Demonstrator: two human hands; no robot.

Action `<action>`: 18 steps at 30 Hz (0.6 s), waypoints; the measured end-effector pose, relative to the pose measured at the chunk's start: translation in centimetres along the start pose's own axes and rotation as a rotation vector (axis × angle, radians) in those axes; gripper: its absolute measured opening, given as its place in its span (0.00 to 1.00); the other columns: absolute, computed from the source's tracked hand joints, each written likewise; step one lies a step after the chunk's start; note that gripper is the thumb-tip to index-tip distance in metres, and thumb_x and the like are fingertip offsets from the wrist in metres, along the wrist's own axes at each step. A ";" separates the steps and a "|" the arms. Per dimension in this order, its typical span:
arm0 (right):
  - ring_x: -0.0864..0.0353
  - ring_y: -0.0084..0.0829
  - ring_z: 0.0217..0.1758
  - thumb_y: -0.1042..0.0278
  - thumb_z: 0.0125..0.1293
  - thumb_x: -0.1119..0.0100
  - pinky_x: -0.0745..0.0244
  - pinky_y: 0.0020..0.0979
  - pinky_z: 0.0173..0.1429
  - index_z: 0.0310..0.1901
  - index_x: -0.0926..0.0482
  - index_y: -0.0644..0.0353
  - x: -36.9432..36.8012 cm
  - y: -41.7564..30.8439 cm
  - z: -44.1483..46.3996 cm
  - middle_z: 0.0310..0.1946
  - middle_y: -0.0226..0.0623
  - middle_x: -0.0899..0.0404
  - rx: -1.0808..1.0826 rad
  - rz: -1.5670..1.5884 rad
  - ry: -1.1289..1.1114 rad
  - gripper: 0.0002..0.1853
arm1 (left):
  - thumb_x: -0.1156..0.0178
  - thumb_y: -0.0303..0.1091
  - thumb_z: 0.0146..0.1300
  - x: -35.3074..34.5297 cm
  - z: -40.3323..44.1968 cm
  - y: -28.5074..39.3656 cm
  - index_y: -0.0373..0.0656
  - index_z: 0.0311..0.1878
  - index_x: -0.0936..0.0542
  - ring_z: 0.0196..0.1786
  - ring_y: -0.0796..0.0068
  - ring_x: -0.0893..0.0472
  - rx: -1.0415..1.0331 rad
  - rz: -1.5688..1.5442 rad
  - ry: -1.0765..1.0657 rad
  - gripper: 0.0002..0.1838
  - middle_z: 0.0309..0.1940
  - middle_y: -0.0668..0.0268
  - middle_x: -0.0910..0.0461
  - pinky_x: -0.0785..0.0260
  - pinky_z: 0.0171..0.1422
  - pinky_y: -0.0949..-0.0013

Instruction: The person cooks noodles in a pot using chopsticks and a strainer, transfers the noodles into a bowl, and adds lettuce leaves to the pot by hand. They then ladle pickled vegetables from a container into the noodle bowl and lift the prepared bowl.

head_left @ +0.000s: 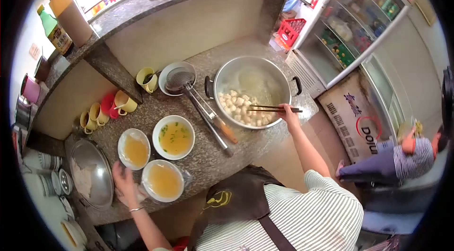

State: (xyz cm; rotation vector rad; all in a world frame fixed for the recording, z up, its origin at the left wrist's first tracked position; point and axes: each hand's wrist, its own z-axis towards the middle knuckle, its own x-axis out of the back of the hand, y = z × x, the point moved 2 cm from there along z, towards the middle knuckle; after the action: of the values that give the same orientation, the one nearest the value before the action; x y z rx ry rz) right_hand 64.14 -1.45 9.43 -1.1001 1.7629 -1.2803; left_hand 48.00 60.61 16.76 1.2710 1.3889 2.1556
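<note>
L hand point(124, 182) blurred, grip can't tell, beside 2 bowls point(163, 199) w/ amber liquid point(164, 181). 3rd bowl point(173, 157) beyond: same + green bits point(164, 130). R hand point(288, 113) pinching chopsticks point(265, 108), tips at pale chunks point(235, 102) in pot point(236, 65), cloudy liquid point(265, 83).

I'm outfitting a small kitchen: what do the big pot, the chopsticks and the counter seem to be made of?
Pot: bare, silvery metal with a soft sheen, probably aluminium, though steel is possible.
Chopsticks: dark, nearly black; wood or plastic, too thin here to tell.
Counter: speckled grey-brown with a slight shine where light falls, so likely polished granite, or an imitation of it.
</note>
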 end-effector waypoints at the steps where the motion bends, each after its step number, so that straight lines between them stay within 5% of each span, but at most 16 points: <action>1: 0.21 0.28 0.34 0.60 0.64 0.55 0.25 0.28 0.40 0.39 0.25 0.64 0.4 0.1 1.1 0.32 0.39 0.22 -0.013 0.060 0.003 0.15 | 0.41 0.26 0.55 -3.9 -1.5 1.4 0.38 0.57 0.34 0.55 0.69 0.33 0.026 -0.164 -0.105 0.24 0.53 0.62 0.32 0.37 0.56 0.67; 4: 0.22 0.27 0.35 0.58 0.66 0.55 0.25 0.29 0.41 0.39 0.26 0.64 3.5 0.6 6.1 0.33 0.38 0.22 0.085 0.112 -0.016 0.16 | 0.41 0.28 0.56 -15.5 -7.0 6.9 0.37 0.54 0.32 0.46 0.73 0.27 0.131 -0.255 -0.347 0.21 0.47 0.61 0.29 0.33 0.49 0.72; 7: 0.22 0.27 0.35 0.57 0.67 0.55 0.25 0.28 0.41 0.39 0.25 0.65 7.6 -2.7 9.2 0.31 0.37 0.22 0.248 -0.030 -0.048 0.17 | 0.40 0.29 0.56 -25.3 -10.7 10.5 0.37 0.55 0.33 0.49 0.72 0.28 0.265 -0.325 -0.586 0.24 0.48 0.57 0.29 0.32 0.47 0.72; 10: 0.23 0.26 0.33 0.59 0.65 0.52 0.27 0.26 0.39 0.36 0.23 0.64 10.7 -6.5 10.0 0.28 0.36 0.22 0.268 -0.173 -0.098 0.15 | 0.39 0.30 0.54 -32.8 -13.0 10.2 0.38 0.63 0.43 0.53 0.64 0.29 0.238 -0.258 -0.543 0.34 0.55 0.54 0.33 0.32 0.51 0.68; 12: 0.24 0.25 0.31 0.62 0.63 0.50 0.30 0.27 0.37 0.34 0.21 0.63 11.5 -7.6 10.3 0.25 0.35 0.22 0.309 -0.625 -0.146 0.12 | 0.38 0.30 0.52 -35.8 -13.6 10.1 0.39 0.64 0.46 0.53 0.61 0.29 0.229 -0.184 -0.504 0.37 0.56 0.53 0.34 0.32 0.52 0.66; 15: 0.24 0.26 0.29 0.64 0.62 0.49 0.31 0.29 0.36 0.34 0.21 0.61 10.8 -5.7 9.4 0.24 0.36 0.22 0.344 -0.696 -0.284 0.11 | 0.39 0.29 0.52 -37.4 -13.0 11.8 0.43 0.67 0.56 0.53 0.54 0.28 0.081 0.234 -0.383 0.44 0.56 0.50 0.34 0.34 0.54 0.61; 18: 0.22 0.28 0.31 0.63 0.63 0.50 0.30 0.29 0.39 0.34 0.21 0.63 8.8 -2.6 7.3 0.25 0.37 0.21 0.267 -0.735 -0.364 0.12 | 0.38 0.29 0.47 -37.7 -12.8 13.7 0.39 0.65 0.50 0.56 0.51 0.32 0.233 0.224 -0.317 0.43 0.56 0.47 0.35 0.39 0.59 0.61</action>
State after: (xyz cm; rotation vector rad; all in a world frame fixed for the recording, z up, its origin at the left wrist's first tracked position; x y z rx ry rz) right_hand 67.67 -12.64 9.46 -1.7652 0.9005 -1.5387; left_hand 62.45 22.40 6.66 1.8428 1.4481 1.8502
